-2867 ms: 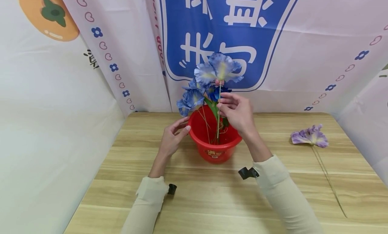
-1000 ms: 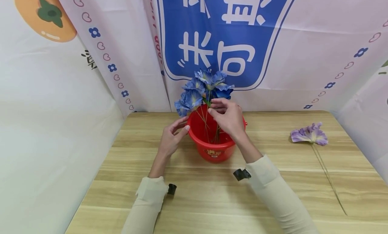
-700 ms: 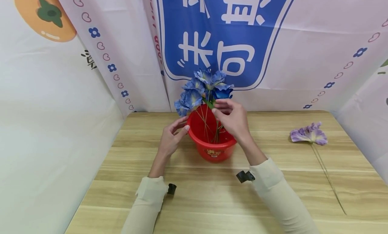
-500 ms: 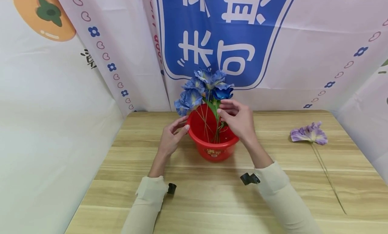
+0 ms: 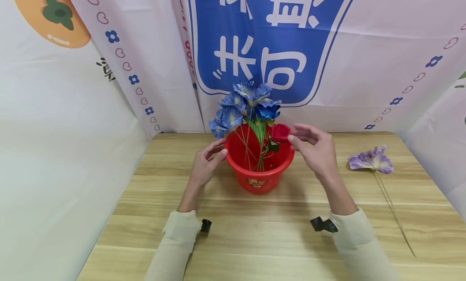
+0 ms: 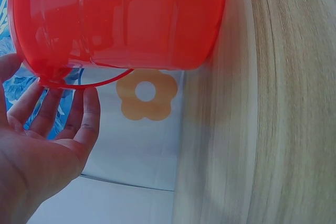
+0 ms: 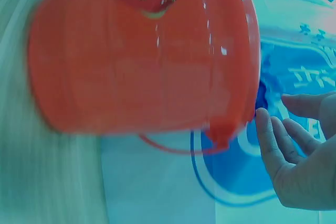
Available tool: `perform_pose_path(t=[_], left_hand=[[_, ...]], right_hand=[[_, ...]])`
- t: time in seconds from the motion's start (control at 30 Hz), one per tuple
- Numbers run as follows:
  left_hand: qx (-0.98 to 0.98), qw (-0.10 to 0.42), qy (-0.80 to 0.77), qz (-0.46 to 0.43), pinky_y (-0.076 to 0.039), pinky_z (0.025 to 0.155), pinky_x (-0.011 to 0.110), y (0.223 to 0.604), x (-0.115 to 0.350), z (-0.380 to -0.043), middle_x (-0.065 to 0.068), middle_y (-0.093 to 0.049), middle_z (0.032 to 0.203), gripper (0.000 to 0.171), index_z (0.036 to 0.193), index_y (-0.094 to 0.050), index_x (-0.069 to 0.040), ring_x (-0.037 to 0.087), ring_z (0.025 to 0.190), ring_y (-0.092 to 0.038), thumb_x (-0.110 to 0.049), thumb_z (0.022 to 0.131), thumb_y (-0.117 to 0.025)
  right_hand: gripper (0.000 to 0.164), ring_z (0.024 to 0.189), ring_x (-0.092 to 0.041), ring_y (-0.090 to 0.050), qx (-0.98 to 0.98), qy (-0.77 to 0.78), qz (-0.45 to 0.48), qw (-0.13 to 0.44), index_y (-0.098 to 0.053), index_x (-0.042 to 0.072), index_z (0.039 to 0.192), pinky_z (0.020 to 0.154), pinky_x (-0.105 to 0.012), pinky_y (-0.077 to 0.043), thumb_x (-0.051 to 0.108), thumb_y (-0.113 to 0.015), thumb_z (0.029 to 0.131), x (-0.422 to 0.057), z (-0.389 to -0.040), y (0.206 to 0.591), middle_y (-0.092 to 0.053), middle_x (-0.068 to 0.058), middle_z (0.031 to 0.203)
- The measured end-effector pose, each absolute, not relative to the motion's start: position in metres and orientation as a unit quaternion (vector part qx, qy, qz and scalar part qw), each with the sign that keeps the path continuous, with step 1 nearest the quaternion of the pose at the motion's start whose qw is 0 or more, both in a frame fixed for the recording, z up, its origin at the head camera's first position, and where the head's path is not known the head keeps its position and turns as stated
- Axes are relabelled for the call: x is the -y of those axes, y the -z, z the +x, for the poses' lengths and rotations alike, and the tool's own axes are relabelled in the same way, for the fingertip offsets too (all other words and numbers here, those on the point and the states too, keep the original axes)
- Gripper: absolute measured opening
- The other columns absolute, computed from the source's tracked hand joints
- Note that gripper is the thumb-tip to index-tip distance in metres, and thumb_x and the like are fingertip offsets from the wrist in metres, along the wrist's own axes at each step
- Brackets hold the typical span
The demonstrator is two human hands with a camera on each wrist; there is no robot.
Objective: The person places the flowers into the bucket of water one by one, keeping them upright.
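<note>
A red plastic bucket [image 5: 259, 184] stands upright on the table, with several flowers in it. Light blue irises [image 5: 230, 116] lean over its back left rim, near a dark blue flower [image 5: 268, 111]. At the right inner side is a red rose [image 5: 279, 132]. My left hand [image 5: 204, 167] touches the bucket's left rim, thumb and fingers spread along the outside; the left wrist view shows its fingertips at the handle joint [image 6: 48, 81]. My right hand [image 5: 317, 150] is just right of the rose, its fingers loosely parted and nothing held between them.
A purple iris [image 5: 372, 161] with a long thin stem lies on the wooden table [image 5: 240, 240], to the right. Behind the table hangs a printed cloth [image 5: 364, 78] with a blue sign, close behind the flowers. The bucket's thin red handle [image 6: 107, 81] hangs down.
My right hand has lowered the light blue iris into the bucket, let go of its stem and moved right past the rim. The red rose has come into view. My left hand has stayed put.
</note>
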State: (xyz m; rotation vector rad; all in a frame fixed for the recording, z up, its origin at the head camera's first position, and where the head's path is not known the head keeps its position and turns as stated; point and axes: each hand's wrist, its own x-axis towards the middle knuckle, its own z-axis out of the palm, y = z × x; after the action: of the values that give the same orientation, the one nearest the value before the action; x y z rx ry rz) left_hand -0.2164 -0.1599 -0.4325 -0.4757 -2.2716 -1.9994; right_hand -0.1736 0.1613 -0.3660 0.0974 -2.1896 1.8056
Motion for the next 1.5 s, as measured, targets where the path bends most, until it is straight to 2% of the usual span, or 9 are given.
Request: perform_pose_path(t=[0.17, 0.23, 0.37, 0.53, 0.8, 0.87, 1.07, 1.23, 1.5], left_hand=[[0.744, 0.037, 0.649, -0.153, -0.063, 0.095, 0.023, 0.432, 0.159, -0.215, 0.019, -0.064, 0.150, 0.046, 0.148, -0.062, -0.002, 0.037, 0.135, -0.063, -0.014, 0.105, -0.069], [0.743, 0.037, 0.651, -0.154, -0.064, 0.096, 0.026, 0.432, 0.159, -0.215, 0.020, -0.065, 0.149, 0.046, 0.148, -0.062, -0.001, 0.037, 0.135, -0.063, -0.014, 0.105, -0.069], [0.739, 0.038, 0.655, -0.154, -0.064, 0.098, 0.033, 0.432, 0.159, -0.216, 0.020, -0.065, 0.149, 0.045, 0.148, -0.062, 0.000, 0.036, 0.134, -0.063, -0.013, 0.105, -0.068], [0.735, 0.041, 0.659, -0.154, -0.062, 0.103, 0.048, 0.431, 0.159, -0.216, 0.020, -0.064, 0.151, 0.045, 0.148, -0.061, 0.002, 0.035, 0.133, -0.064, -0.010, 0.105, -0.067], [0.736, 0.040, 0.659, -0.152, -0.061, 0.103, 0.051, 0.431, 0.159, -0.216, 0.020, -0.064, 0.150, 0.045, 0.148, -0.061, 0.001, 0.029, 0.130, -0.065, -0.010, 0.105, -0.067], [0.735, 0.040, 0.659, -0.153, -0.062, 0.102, 0.047, 0.432, 0.159, -0.216, 0.021, -0.064, 0.150, 0.045, 0.148, -0.061, 0.002, 0.029, 0.130, -0.065, -0.009, 0.105, -0.067], [0.728, 0.043, 0.666, -0.154, -0.064, 0.091, 0.023, 0.433, 0.159, -0.218, 0.026, -0.064, 0.148, 0.045, 0.147, -0.061, 0.004, 0.035, 0.132, -0.064, -0.006, 0.104, -0.066], [0.728, 0.042, 0.666, -0.155, -0.064, 0.089, 0.020, 0.433, 0.158, -0.219, 0.025, -0.064, 0.148, 0.045, 0.148, -0.061, 0.004, 0.037, 0.132, -0.064, -0.007, 0.104, -0.067], [0.728, 0.040, 0.666, -0.157, -0.064, 0.089, 0.021, 0.432, 0.158, -0.218, 0.025, -0.064, 0.148, 0.045, 0.147, -0.061, 0.003, 0.038, 0.132, -0.063, -0.008, 0.104, -0.067]], right_hand=[[0.039, 0.095, -0.005, -0.076, 0.752, -0.639, 0.020, 0.163, -0.070, -0.002, 0.134, 0.078, -0.024, -0.066, 0.007, -0.079, 0.097, -0.188, -0.164, 0.374, -0.076, 0.005, 0.112], [0.036, 0.095, -0.003, -0.075, 0.749, -0.641, 0.013, 0.167, -0.071, 0.000, 0.132, 0.077, -0.022, -0.066, 0.007, -0.079, 0.097, -0.199, -0.160, 0.377, -0.076, 0.011, 0.109], [0.028, 0.092, -0.002, -0.075, 0.726, -0.666, 0.000, 0.172, -0.074, 0.008, 0.122, 0.075, -0.019, -0.065, 0.003, -0.080, 0.095, -0.219, -0.155, 0.381, -0.077, 0.011, 0.105], [0.028, 0.089, -0.001, -0.076, 0.691, -0.701, -0.004, 0.175, -0.075, 0.014, 0.115, 0.073, -0.018, -0.064, -0.003, -0.080, 0.093, -0.244, -0.149, 0.386, -0.078, 0.008, 0.103], [0.032, 0.087, -0.003, -0.079, 0.642, -0.747, -0.022, 0.172, -0.078, 0.014, 0.114, 0.072, -0.020, -0.065, -0.008, -0.079, 0.091, -0.288, -0.134, 0.387, -0.080, 0.006, 0.100], [0.033, 0.086, -0.004, -0.079, 0.627, -0.760, -0.023, 0.168, -0.078, 0.014, 0.115, 0.073, -0.021, -0.065, -0.010, -0.078, 0.091, -0.300, -0.132, 0.388, -0.080, 0.005, 0.100], [0.036, 0.084, -0.005, -0.080, 0.617, -0.770, -0.022, 0.162, -0.078, 0.015, 0.115, 0.071, -0.020, -0.064, -0.013, -0.073, 0.094, -0.335, -0.123, 0.394, -0.082, 0.005, 0.100], [0.034, 0.084, 0.000, -0.078, 0.649, -0.743, -0.061, 0.153, -0.078, 0.022, 0.112, 0.068, -0.017, -0.063, -0.007, -0.076, 0.095, -0.359, -0.114, 0.398, -0.081, 0.012, 0.100], [0.032, 0.086, 0.003, -0.076, 0.683, -0.718, -0.077, 0.115, -0.075, 0.027, 0.113, 0.071, -0.016, -0.063, -0.001, -0.074, 0.098, -0.381, -0.108, 0.409, -0.078, 0.015, 0.102]])
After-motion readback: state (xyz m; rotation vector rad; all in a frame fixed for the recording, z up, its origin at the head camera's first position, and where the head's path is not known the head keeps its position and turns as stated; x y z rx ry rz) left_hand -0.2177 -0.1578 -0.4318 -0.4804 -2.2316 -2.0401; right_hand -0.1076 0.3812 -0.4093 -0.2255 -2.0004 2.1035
